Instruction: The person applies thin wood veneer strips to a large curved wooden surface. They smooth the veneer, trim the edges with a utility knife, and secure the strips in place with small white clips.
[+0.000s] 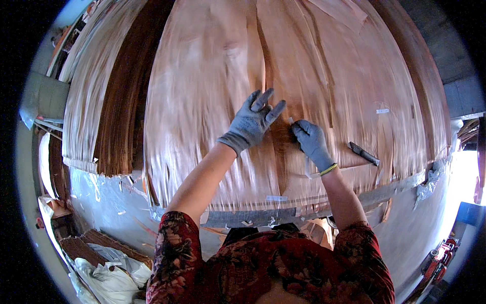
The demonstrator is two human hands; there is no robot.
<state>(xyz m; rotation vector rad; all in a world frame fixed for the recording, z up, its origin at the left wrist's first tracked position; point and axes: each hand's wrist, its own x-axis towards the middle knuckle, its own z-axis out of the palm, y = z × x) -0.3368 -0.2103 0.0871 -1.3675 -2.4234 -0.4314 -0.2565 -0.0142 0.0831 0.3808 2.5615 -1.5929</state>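
Observation:
Thin sheets of wood veneer (202,101) lie stacked before me, with a dark gap running lengthwise between sheet edges near the middle. My left hand (247,121), in a grey glove, is over the veneer just left of that gap, its fingers spread and holding nothing. To the right of the gap my right hand (311,142), gloved too, is closed in a pinch. A small whitish strip of tape (291,120) shows at its fingertips. Under the right wrist, a translucent loop (310,175) is partly hidden. A black utility knife (363,153) rests on the veneer farther right.
Short pieces of tape (382,111) stick to the veneer on the right and near its front edge. Another veneer stack (96,101) with a dark brown part stands at left. White plastic sheeting (111,276) lies on the floor, lower left. A red machine (441,258) is at lower right.

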